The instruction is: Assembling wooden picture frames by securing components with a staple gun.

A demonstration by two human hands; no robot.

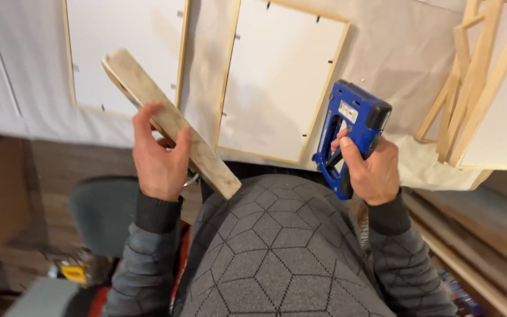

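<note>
Left hand [158, 157] clamped around a worn wooden slat [168, 121], raised slantwise above the cloth-covered table [394, 47]; right hand [371, 170] closed on a blue staple gun [350, 134], upright beside a face-down framed canvas [280, 82].

Dressed in a dark grey knitted sweater [277, 252], patterned all over with thin pale lines forming hexagons and cubes. Long sleeves ending in plain, darker ribbed cuffs [157, 212] at both wrists. Both hands bare.
</note>
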